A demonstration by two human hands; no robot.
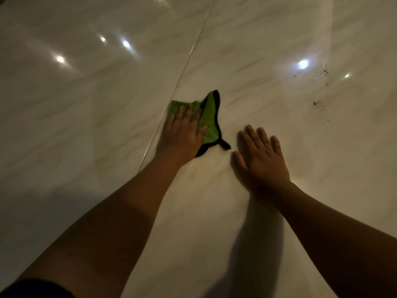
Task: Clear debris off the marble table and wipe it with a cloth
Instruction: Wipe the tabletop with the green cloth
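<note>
Now left hand (184, 134) lies flat on cloth (209, 117), palm down, fingers straight and close together, thumb out to the right; it presses the cloth, nothing curled round it; cloth is green with black trim, crumpled, lying on table (268, 39) right at the table's left edge (182, 72); one corner sticks up beyond the fingertips, a black loop or tab trails out toward the right hand; part of the cloth is hidden under the palm.

Right hand (262, 160) is flat on bare marble, palm down, fingers spread and straight, holding nothing; it sits just beside the cloth, not touching it; both forearms are bare and reach in from the bottom of the frame.

Debris (315, 103) is small dark specks scattered on the marble up and to the right, well apart from both hands and the cloth; a second loose cluster (325, 72) lies further up; too small to tell what the specks are.

Marble is pale with faint veins; round light glints (303, 64) reflect off it; left of the edge is another glossy pale surface (75, 93), floor or slab, cannot tell; frame is dim.
</note>
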